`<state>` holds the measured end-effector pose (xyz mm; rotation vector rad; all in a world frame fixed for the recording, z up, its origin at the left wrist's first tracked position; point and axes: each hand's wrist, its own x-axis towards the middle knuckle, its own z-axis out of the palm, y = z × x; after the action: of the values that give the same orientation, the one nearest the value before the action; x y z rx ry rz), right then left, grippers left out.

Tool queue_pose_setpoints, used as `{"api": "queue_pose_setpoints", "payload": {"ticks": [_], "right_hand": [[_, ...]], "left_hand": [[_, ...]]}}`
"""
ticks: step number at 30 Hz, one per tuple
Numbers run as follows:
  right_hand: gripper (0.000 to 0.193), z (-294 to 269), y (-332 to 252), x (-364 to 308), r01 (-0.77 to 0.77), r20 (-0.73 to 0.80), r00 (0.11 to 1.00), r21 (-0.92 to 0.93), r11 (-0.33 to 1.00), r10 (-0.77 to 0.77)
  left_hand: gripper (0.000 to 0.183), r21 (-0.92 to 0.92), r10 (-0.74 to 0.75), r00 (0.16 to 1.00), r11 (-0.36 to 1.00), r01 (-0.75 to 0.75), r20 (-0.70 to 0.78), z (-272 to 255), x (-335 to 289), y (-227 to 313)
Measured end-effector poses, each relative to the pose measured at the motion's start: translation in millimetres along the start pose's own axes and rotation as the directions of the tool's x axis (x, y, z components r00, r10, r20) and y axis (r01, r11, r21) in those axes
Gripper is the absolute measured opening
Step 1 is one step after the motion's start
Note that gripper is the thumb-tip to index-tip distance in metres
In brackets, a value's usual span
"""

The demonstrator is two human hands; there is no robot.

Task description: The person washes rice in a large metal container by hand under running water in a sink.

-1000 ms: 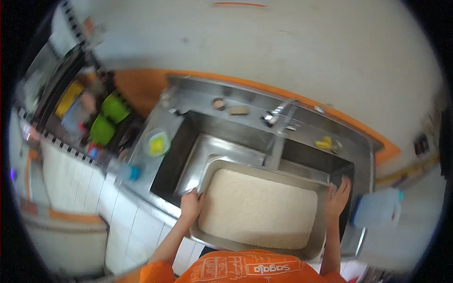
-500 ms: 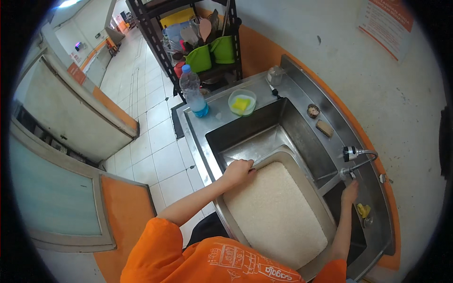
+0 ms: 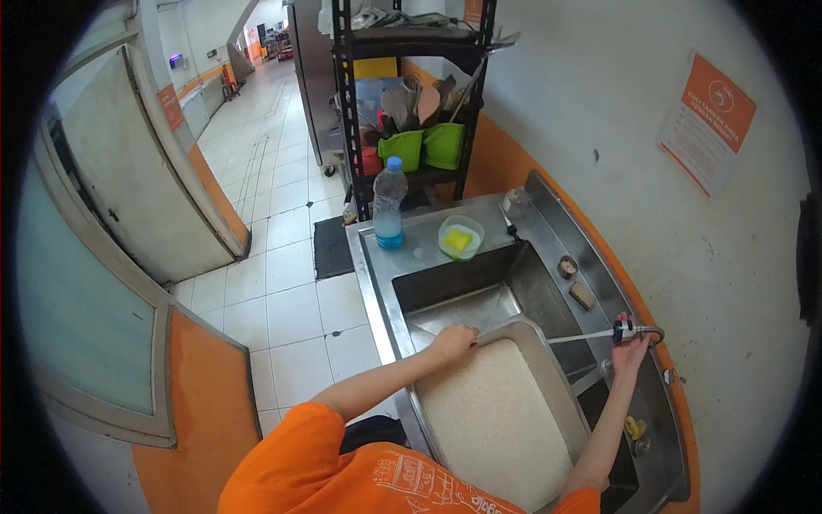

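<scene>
Lower middle of frame: pan (image 3: 548,368) of white grain (image 3: 492,415), sitting over sink's L basin (image 3: 524,278), near end cut off by orange shirt (image 3: 300,454). L grip (image 3: 456,341) clenched on pan's upper-left rim; R grip (image 3: 632,351), right of ctr, wrapped round tap head (image 3: 623,331). Water stream (image 3: 578,337) runs left from it to about pan's right rim; can't tell if it lands inside. Step in hand: prob. aiming water at grain. Next move calls for a small tap-head turn so flow clears rim, w/ L side kept steady.

Edges: pan's left side close by desk's (image 3: 387,313) front edge; room btwn pan's far rim & basin wall. R basin (image 3: 591,403) partly behind R forearm (image 3: 606,433), so tight there. Farther: sponge block (image 3: 582,296) on right ledge, tub (image 3: 454,254) w/ yellow sponge (image 3: 458,238), bottle (image 3: 388,210) w/ blue liquid nr corner. Beyond, upper ctr: rack (image 3: 411,43).
</scene>
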<state>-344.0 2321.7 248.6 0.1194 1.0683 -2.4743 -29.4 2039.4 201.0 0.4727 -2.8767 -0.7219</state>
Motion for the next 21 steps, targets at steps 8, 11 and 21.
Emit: {"api": "queue_pose_setpoints", "payload": {"ticks": [8,11,21], "right_hand": [[0.042,2.3,-14.7,-46.5,0.057,0.006,0.998,-0.030,0.998,-0.057],[0.037,-12.2,-36.2,-75.4,0.020,0.170,0.985,-0.068,0.997,-0.009],[0.037,-45.2,1.4,-217.9,-0.156,0.031,0.984,-0.343,0.926,0.178]], "left_hand": [[0.022,-0.043,0.083,0.995,0.995,-0.085,-0.063,4.6,0.6,-7.8],[0.021,-0.034,0.050,0.999,0.998,-0.051,-0.019,14.8,6.3,-13.0],[0.070,-0.099,0.139,0.980,0.983,-0.154,-0.144,-43.7,52.1,46.2]]}}
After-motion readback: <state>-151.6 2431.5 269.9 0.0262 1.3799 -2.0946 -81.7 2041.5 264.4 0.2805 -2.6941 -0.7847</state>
